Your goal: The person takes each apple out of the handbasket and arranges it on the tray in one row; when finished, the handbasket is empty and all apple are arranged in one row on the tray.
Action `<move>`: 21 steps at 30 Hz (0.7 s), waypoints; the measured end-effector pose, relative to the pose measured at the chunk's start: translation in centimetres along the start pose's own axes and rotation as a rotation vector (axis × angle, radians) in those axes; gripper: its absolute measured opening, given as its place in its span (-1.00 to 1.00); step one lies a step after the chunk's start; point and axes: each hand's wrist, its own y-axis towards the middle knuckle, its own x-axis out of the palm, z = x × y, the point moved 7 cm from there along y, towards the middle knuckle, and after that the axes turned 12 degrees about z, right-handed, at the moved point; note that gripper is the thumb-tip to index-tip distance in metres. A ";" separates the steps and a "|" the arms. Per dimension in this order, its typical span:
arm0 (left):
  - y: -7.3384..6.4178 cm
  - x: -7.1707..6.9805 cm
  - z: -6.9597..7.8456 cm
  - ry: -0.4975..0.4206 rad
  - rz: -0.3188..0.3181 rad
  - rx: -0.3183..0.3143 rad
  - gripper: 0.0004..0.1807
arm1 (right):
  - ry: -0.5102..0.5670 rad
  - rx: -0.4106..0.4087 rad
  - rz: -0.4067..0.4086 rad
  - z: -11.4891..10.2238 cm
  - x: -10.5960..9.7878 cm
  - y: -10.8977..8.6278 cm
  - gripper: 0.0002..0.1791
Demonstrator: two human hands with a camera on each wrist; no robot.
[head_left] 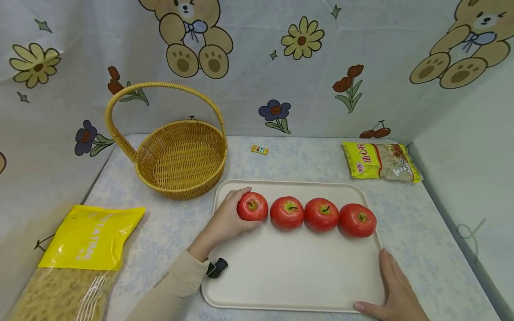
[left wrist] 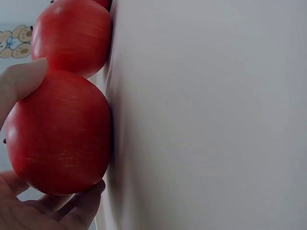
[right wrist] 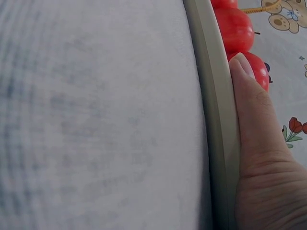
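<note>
Several red apples stand in a row along the far half of a white tray (head_left: 297,272). My left hand (head_left: 228,217) grips the leftmost apple (head_left: 257,207), thumb on its near side and fingers behind it. In the left wrist view that apple (left wrist: 62,136) sits between thumb and fingertips, touching or very close to the tray surface. Beside it are a second apple (head_left: 287,214), a third apple (head_left: 321,216) and, at the right end, another apple (head_left: 357,220). My right hand (head_left: 397,290) rests at the tray's near right corner, its thumb (right wrist: 256,110) extended along the rim.
A wicker basket (head_left: 182,189) with a tall handle stands at the back left. A yellow pasta bag (head_left: 88,240) lies at the left. Toward the back are a small wrapped candy (head_left: 259,150) and a yellow food packet (head_left: 381,161). A patterned cloth hangs behind.
</note>
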 end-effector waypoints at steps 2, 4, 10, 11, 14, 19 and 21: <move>0.0 0.2 -0.1 -0.008 -0.008 -0.008 0.01 | -0.001 0.010 -0.008 0.0 0.0 0.0 0.67; -0.1 0.3 -0.2 -0.008 -0.014 -0.012 0.02 | -0.001 0.021 -0.019 0.1 0.1 0.1 0.68; -0.2 0.4 -0.1 0.006 -0.023 -0.008 0.06 | 0.001 0.033 -0.033 0.3 0.3 0.3 0.68; -0.2 0.5 -0.1 0.006 -0.027 -0.008 0.07 | 0.001 0.032 -0.034 0.4 0.3 0.4 0.68; -0.3 0.4 0.0 0.016 -0.036 -0.002 0.09 | -0.001 0.035 -0.035 0.5 0.4 0.4 0.69; -0.5 0.0 0.3 0.056 -0.019 0.019 0.03 | -0.020 0.071 -0.097 0.7 0.5 0.5 0.69; -0.6 -0.4 0.7 0.076 -0.003 0.036 -0.01 | -0.048 0.086 -0.130 0.7 0.3 0.6 0.71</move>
